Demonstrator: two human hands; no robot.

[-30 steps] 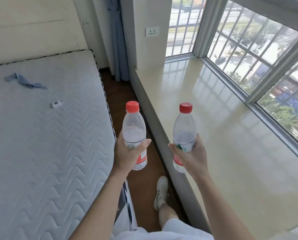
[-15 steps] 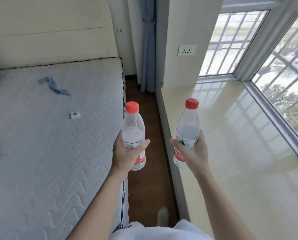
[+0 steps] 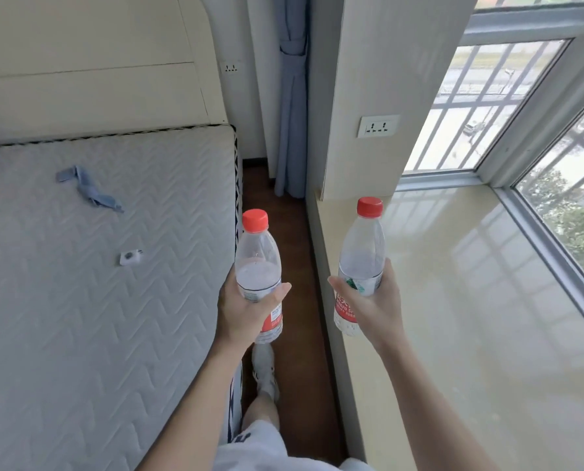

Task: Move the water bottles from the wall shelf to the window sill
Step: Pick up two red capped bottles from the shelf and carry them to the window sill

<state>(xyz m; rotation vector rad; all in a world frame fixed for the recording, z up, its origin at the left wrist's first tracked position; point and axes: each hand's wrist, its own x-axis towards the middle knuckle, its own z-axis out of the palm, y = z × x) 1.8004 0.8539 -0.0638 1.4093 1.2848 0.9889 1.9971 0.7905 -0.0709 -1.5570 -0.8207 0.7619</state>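
Two red-capped water bottles held upright, left hand [image 3: 246, 311] fingers wrapped around one [image 3: 259, 277] above the floor gap, right hand [image 3: 375, 304] fingers gripping the other [image 3: 360, 266] at the window sill [image 3: 487, 317] edge, likely ready to set down.

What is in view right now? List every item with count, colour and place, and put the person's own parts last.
water bottles: 2, clear with red caps, upright, one over the floor gap, one at the sill's edge
window sill: 1, glossy beige, right
mattress: 1, white quilted, left
cloth strip: 1, blue, on the mattress
small device: 1, white, on the mattress
headboard: 1, cream, behind the mattress
curtain: 1, blue-grey, far corner
wall sockets: 2, white, one above the sill, one by the headboard
window: barred, white frame, right
floor: dark wood, between mattress and sill
left hand: grips the left bottle
right hand: grips the right bottle
shoe: 1, white, on the floor
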